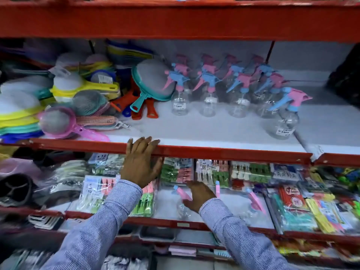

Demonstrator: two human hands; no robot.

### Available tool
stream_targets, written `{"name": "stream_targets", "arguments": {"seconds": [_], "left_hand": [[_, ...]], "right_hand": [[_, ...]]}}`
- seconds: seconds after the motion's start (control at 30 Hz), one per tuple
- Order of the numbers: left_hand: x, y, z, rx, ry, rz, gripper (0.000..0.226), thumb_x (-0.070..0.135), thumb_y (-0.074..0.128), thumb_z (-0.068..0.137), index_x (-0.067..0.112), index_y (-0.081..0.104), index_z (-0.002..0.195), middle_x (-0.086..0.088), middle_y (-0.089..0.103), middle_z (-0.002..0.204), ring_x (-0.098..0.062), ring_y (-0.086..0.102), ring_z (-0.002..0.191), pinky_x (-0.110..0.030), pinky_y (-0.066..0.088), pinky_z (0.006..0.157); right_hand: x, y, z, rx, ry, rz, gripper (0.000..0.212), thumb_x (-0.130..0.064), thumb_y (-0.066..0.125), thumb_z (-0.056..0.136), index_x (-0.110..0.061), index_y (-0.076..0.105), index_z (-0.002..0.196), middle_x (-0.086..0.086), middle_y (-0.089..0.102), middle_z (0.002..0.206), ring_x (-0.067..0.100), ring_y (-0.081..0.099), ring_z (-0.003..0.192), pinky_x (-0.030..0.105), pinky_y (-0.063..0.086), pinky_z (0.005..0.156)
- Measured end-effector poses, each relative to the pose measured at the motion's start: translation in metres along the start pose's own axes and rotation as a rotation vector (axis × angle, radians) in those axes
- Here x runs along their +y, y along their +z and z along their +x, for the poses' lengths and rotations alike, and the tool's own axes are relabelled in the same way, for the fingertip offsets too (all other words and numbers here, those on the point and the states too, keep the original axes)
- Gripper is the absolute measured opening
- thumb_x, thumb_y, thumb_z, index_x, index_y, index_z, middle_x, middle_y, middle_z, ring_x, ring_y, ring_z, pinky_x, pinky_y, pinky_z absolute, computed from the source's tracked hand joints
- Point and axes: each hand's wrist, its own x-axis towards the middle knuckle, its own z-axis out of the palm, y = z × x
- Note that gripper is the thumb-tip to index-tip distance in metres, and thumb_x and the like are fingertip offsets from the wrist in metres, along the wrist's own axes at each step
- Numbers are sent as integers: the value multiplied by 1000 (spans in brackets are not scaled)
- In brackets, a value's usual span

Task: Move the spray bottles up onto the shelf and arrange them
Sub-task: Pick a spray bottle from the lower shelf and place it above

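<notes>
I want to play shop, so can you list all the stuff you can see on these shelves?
Spray bottles on the upper shelf: many, clear with pink and blue triggers, standing in rows right of centre; exact count unclear.
Spray bottles on the lower shelf: at least two, clear with pink triggers, lying down.
Strainers: a heap, teal, pink, yellow, orange and blue, upper shelf left.
Clothes-peg packs: several, green, pink and white, lower shelf.
Shelf edge: red.
Left hand: fingers resting open on the upper shelf's red edge, striped sleeve.
Right hand: on a lying spray bottle; grip unclear.
</notes>
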Motion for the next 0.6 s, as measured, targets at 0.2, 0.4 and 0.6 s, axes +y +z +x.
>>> {"name": "stream_targets", "arguments": {"seconds": [0.2,0.4,0.6], "left_hand": [[-1,-1,4,26,11,-94,59,33,58,75,23,50,133,-9,55,134,-29,44,128,-55,20,116],[-3,2,9,44,16,-149,64,24,68,71,24,52,132,-6,56,132,-25,44,127,-56,22,115],[-5,7,10,94,29,-170,60,28,63,67,24,56,127,-4,60,127,-25,50,122,-55,28,109]], "right_hand": [[-8,17,8,-100,88,69,28,-18,67,79,-10,65,105,14,69,106,31,66,100,35,54,84],[-19,-17,-5,5,63,102,28,-19,69,69,-16,72,97,10,70,94,27,67,83,30,55,76],[-55,-124,-61,221,-65,151,29,-29,70,64,-16,72,89,2,69,75,15,57,59,18,41,48]]}}
